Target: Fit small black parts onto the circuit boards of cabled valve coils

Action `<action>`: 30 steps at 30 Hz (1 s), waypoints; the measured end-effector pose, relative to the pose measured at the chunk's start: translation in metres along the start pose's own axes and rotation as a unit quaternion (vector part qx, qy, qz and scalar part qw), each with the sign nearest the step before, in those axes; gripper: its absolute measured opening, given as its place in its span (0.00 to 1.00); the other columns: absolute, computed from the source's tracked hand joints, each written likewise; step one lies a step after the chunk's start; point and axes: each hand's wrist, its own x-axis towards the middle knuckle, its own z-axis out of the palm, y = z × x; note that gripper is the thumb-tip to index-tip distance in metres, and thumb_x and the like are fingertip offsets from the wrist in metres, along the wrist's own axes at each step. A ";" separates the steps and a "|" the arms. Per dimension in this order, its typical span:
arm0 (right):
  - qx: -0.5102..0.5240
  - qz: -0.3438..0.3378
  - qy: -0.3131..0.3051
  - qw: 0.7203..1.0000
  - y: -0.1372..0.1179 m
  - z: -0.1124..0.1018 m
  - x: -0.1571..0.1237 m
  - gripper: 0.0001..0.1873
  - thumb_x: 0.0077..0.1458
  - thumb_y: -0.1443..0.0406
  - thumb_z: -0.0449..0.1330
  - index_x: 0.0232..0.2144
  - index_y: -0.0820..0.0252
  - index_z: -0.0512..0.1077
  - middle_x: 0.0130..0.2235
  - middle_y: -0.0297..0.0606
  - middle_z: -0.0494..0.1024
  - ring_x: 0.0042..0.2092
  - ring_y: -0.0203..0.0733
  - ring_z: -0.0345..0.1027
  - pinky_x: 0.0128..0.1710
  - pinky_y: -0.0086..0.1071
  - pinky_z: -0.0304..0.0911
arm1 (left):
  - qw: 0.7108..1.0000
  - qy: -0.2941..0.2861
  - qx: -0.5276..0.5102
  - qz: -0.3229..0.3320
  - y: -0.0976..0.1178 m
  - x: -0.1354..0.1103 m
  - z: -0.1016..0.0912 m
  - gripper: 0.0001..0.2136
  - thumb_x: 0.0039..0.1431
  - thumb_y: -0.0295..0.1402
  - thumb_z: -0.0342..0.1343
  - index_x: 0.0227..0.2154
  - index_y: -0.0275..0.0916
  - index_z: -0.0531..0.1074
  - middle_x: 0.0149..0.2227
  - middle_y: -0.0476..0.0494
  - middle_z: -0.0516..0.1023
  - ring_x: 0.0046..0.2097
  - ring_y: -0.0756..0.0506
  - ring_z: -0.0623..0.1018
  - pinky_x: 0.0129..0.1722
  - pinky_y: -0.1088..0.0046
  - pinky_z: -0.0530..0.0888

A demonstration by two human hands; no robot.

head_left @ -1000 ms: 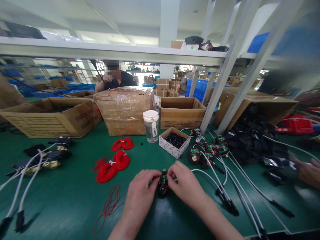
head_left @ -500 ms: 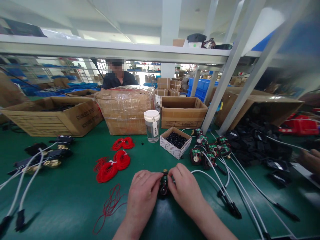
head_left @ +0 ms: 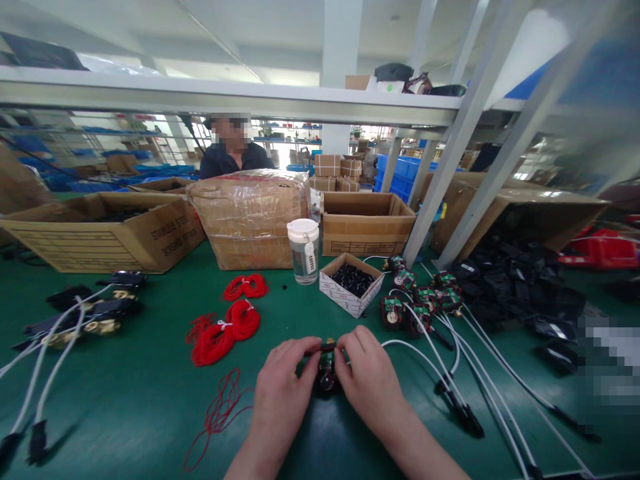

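In front of me on the green table is a small black housing with a green circuit board (head_left: 327, 379), a brass fitting at its far end and a white cable (head_left: 400, 345) running off to the right. My left hand (head_left: 286, 381) pinches a slim black piece (head_left: 327, 347) lying across the far end of the board. From the right side, my right hand (head_left: 371, 373) grips the circuit-board assembly, its fingertips also at the black piece's right end. The fingers partly hide both parts. Left of my hands lies a loose red wire (head_left: 225, 407).
Red wire coils (head_left: 243, 321) lie left. A small box of black parts (head_left: 351, 280) and a lidded water jug (head_left: 303, 252) stand ahead, before cardboard boxes (head_left: 367, 223). More circuit-board assemblies (head_left: 393, 312) with white cables lie right, near a black parts heap (head_left: 505, 287) and metal posts (head_left: 433, 193).
My left fingers have shifted slightly left and opened a little, showing more of the slim black piece. My right hand has hardly moved. Another person's hand at the right edge no longer shows.
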 end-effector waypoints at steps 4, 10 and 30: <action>0.034 0.027 0.003 0.999 0.000 0.002 0.000 0.06 0.62 0.72 0.56 0.33 0.57 0.67 0.36 0.37 0.69 0.39 0.44 0.65 0.39 0.36 0.61 | 0.998 -0.009 -0.032 -0.054 0.003 0.001 0.000 0.07 0.60 0.32 0.56 0.39 0.46 0.78 0.36 0.50 0.82 0.39 0.45 0.81 0.42 0.68 0.76; 0.090 0.053 -0.004 0.995 0.002 0.004 0.000 0.05 0.62 0.72 0.55 0.35 0.57 0.67 0.37 0.36 0.69 0.39 0.43 0.66 0.40 0.35 0.61 | 0.990 -0.020 -0.085 -0.114 0.009 0.006 -0.002 0.09 0.55 0.32 0.56 0.37 0.45 0.78 0.35 0.50 0.83 0.38 0.45 0.82 0.42 0.68 0.77; 0.239 0.145 -0.021 0.960 0.011 0.000 0.000 0.04 0.58 0.69 0.58 0.36 0.56 0.71 0.34 0.32 0.70 0.31 0.36 0.65 0.32 0.30 0.61 | 0.979 -0.025 -0.119 -0.167 0.007 0.008 -0.001 0.09 0.54 0.34 0.56 0.37 0.44 0.79 0.36 0.48 0.84 0.38 0.44 0.83 0.43 0.65 0.79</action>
